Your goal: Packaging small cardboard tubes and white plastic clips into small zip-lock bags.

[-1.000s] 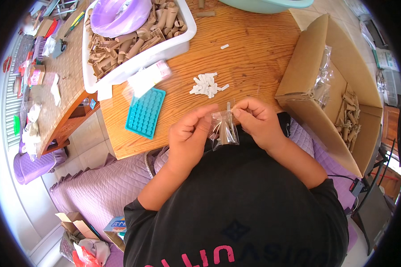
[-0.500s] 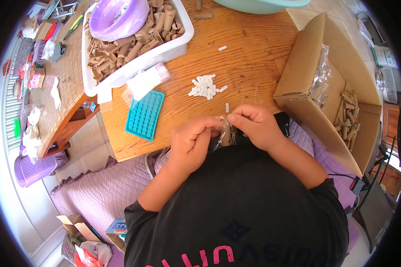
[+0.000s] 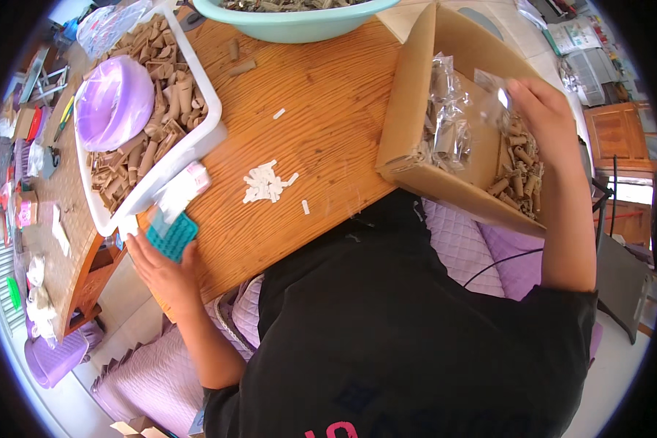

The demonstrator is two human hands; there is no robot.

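My left hand (image 3: pixel 166 271) lies open at the table's left edge, fingers apart, beside a turquoise tray with rows of small cups (image 3: pixel 172 235). A clear plastic packet and white papers (image 3: pixel 179 191) partly cover that tray. Over the cardboard box (image 3: pixel 408 109) at the right, my right hand (image 3: pixel 543 109) is closed on a clear plastic bag (image 3: pixel 495 101); the bag is blurred and its contents cannot be made out. Inside the box, shiny clear bags (image 3: pixel 446 120) lie along the left side and brown cardboard pieces (image 3: pixel 519 175) lie near my right wrist.
Small white strips (image 3: pixel 266 182) are heaped mid-table, with single strips apart from them. A white bin (image 3: pixel 210 131) of brown rolled pieces, with a purple bowl (image 3: pixel 117 102) on top, stands at the left. A mint basin (image 3: pixel 299 28) stands at the far edge.
My hands have parted from in front of my chest, where they held a small clear bag with a brown piece. The left went to the tray, the right over the box; the view shifted.
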